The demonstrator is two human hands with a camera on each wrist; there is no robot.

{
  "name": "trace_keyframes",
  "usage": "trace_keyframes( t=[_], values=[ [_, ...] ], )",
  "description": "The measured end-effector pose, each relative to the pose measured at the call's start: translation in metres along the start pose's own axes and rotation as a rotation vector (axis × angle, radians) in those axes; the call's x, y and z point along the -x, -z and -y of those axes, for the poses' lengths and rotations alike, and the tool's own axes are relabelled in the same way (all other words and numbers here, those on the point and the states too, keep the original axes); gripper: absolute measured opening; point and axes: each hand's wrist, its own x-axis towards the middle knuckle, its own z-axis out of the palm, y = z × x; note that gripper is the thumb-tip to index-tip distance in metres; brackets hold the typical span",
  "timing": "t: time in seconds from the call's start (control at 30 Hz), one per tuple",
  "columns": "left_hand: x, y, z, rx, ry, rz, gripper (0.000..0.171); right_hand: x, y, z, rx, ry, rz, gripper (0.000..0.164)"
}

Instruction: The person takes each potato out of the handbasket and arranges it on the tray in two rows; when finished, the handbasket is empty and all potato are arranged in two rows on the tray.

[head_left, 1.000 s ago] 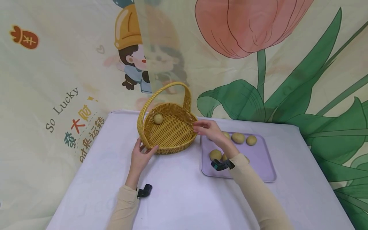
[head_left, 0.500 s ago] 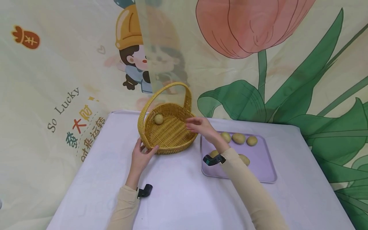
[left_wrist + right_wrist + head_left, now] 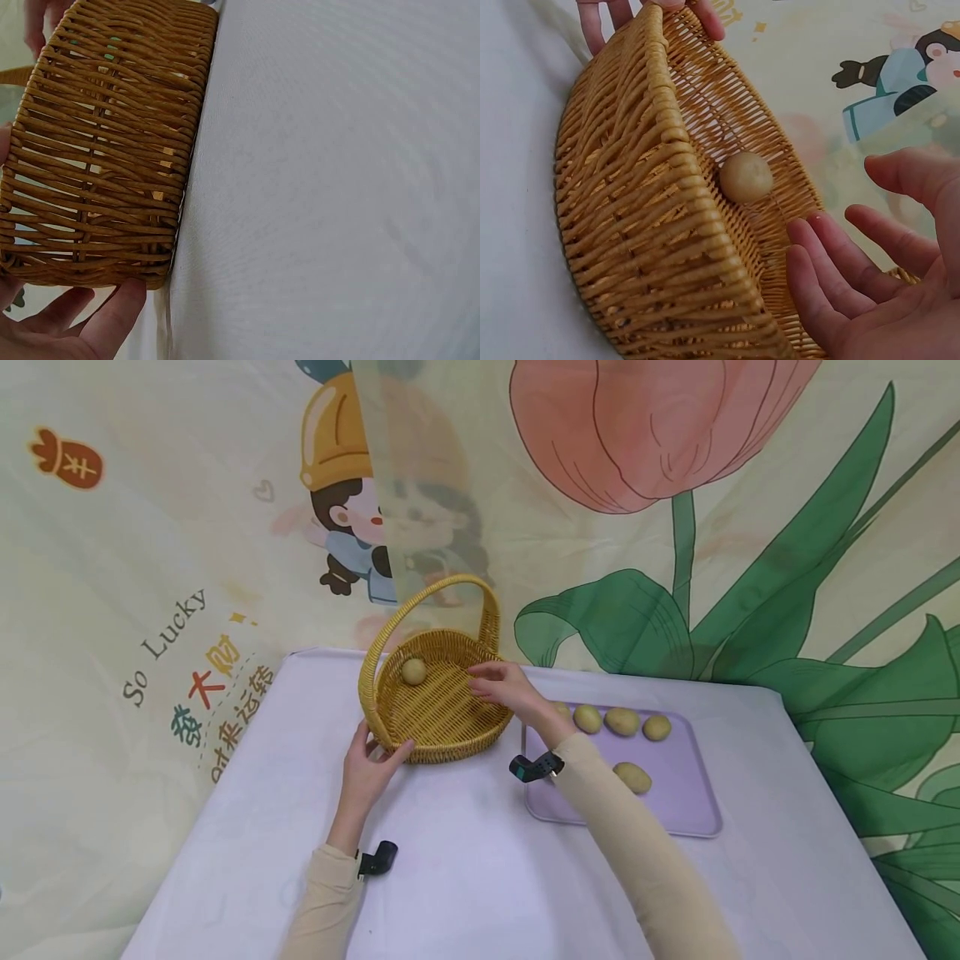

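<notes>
A round potato [image 3: 414, 672] lies inside the yellow wicker basket [image 3: 450, 750], near its back left wall. My left hand [image 3: 367, 770] holds the basket by its left front side, thumb at the rim and fingers on the outer wall. In the left wrist view those fingertips [image 3: 124, 307] press on the woven side. My right hand [image 3: 510, 689] hovers over the basket's right part with nothing in it. Seen from the right wrist, its fingers [image 3: 832, 277] are loosely bent and spread, apart from the potato [image 3: 747, 178].
A lilac tray [image 3: 690, 802] stands right of the basket, partly under my right forearm. Several potatoes [image 3: 622, 722] lie on it, some hidden by the arm. The basket's tall handle [image 3: 397, 625] arches over it, before a printed cloth backdrop [image 3: 600, 560].
My right hand has moved left from the basket's right rim to over its inside, fingers free of anything. The left hand and the basket stay where they were.
</notes>
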Motion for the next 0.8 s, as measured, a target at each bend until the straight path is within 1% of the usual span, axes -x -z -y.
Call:
trace_keyframes(
  t=[0.17, 0.27, 0.43, 0.63, 0.8],
  values=[
    [0.000, 0.000, 0.000, -0.001, -0.004, -0.004, 0.079, -0.008, -0.009, 0.000, 0.014, 0.000, 0.005, 0.042],
    [0.001, 0.001, -0.001, -0.002, -0.007, -0.009, 0.078, -0.012, -0.014, 0.001, 0.005, -0.010, 0.011, 0.042],
    [0.000, 0.001, 0.001, -0.001, 0.000, 0.000, 0.080, -0.020, -0.019, 0.002, 0.012, -0.015, 0.015, 0.043],
    [-0.003, 0.000, 0.004, -0.006, 0.004, 0.004, 0.082, -0.031, -0.025, 0.004, 0.037, -0.031, 0.000, 0.042],
    [-0.001, 0.000, 0.003, 0.006, -0.006, -0.005, 0.079, -0.037, -0.032, 0.008, 0.059, -0.053, -0.013, 0.040]
  ],
)
